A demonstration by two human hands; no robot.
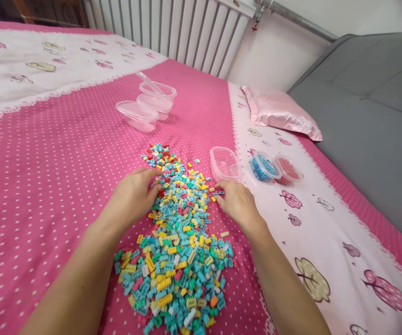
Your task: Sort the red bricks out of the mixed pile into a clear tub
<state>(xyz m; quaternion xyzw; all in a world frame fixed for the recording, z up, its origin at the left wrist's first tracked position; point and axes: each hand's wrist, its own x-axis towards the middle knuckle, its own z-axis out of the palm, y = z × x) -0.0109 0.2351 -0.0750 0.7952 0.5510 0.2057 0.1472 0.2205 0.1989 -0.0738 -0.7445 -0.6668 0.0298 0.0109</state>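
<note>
A long heap of small plastic bricks [178, 242] in teal, yellow, red and white lies on the pink dotted bedspread [47, 177]. My left hand [134, 197] rests at the heap's left edge, fingers curled and pinching among the bricks; what they hold is too small to name. My right hand [237, 202] sits at the heap's right edge, fingertips closed on a small brick near some loose yellow ones. Just beyond it stands a clear tub [224, 164] that looks empty.
Right of the clear tub stand a tub of blue bricks [264, 166] and a tub of red bricks [288, 169]. Three clear tubs [148, 104] sit farther back. A pink pillow [279, 111], a grey sofa [368, 121] and a white radiator [173, 28] border the bed.
</note>
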